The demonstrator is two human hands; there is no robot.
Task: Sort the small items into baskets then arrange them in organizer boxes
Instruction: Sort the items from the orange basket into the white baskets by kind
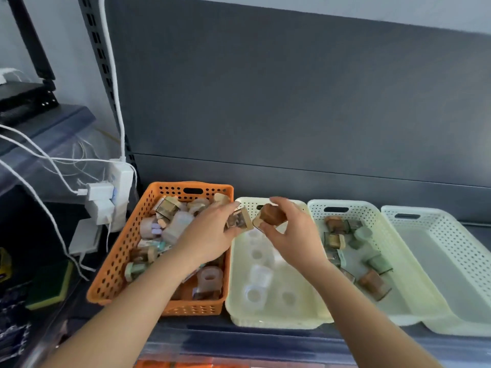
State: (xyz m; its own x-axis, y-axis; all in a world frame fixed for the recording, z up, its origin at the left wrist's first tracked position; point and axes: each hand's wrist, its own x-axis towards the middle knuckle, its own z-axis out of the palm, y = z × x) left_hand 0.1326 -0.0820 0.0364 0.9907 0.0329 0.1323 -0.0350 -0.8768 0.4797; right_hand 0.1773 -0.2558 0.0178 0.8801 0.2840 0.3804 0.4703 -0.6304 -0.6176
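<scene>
An orange basket (119, 258) on the left holds several mixed small jars and bottles. My left hand (210, 235) hovers over its right rim and grips a small clear jar with a wooden lid (240, 221). My right hand (289, 235) pinches a small brown jar (272, 215) above the cream basket (239, 312), which holds several clear round containers. The two jars are close together, almost touching. A pale green basket (377, 216) to the right holds several brown and green lidded jars.
A white basket (457, 240) stands at the far right with nothing visible in it. A white power strip (119, 192) with plugs and cables hangs at the left beside the orange basket. A yellow-green sponge (49, 285) lies lower left. A grey panel rises behind the baskets.
</scene>
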